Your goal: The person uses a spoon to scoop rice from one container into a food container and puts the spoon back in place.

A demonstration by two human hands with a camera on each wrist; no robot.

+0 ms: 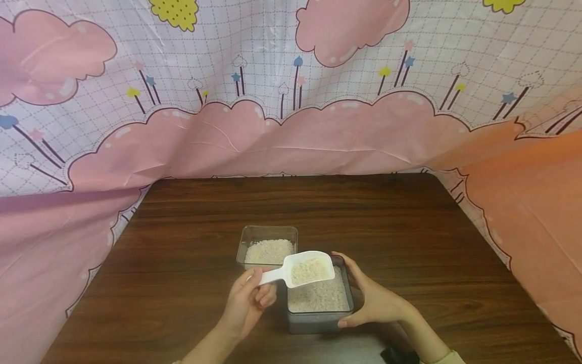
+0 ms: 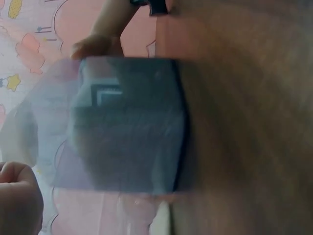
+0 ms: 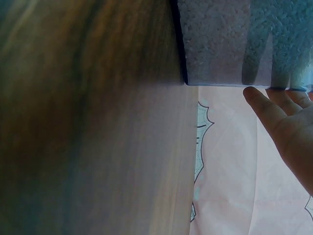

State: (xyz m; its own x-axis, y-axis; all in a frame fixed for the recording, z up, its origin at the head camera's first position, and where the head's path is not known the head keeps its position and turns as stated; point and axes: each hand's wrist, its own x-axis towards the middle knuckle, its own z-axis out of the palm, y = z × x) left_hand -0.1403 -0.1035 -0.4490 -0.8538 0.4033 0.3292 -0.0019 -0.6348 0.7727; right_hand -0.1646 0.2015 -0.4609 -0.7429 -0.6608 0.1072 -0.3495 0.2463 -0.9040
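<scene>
My left hand (image 1: pixel 247 303) grips the handle of a white scoop (image 1: pixel 271 276), which carries a small heap of rice (image 1: pixel 311 271). The scoop is above a grey, see-through container (image 1: pixel 318 322) filled with rice (image 1: pixel 320 298). Around that container's right side lies my right hand (image 1: pixel 379 301), thumb at the front corner and fingers towards the back. The right wrist view shows its fingers (image 3: pixel 266 105) against the container wall (image 3: pixel 215 54). In the left wrist view, the left hand (image 2: pixel 19 200) is at the edge and the container (image 2: pixel 132 127) is blurred.
Behind the scoop stands a shallow clear container (image 1: pixel 268 233) partly filled with rice. Near the table's front edge, by the right forearm, is a dark object (image 1: pixel 400 355), its kind unclear. A patterned curtain (image 1: pixel 291 141) borders the dark wooden table (image 1: pixel 191 217).
</scene>
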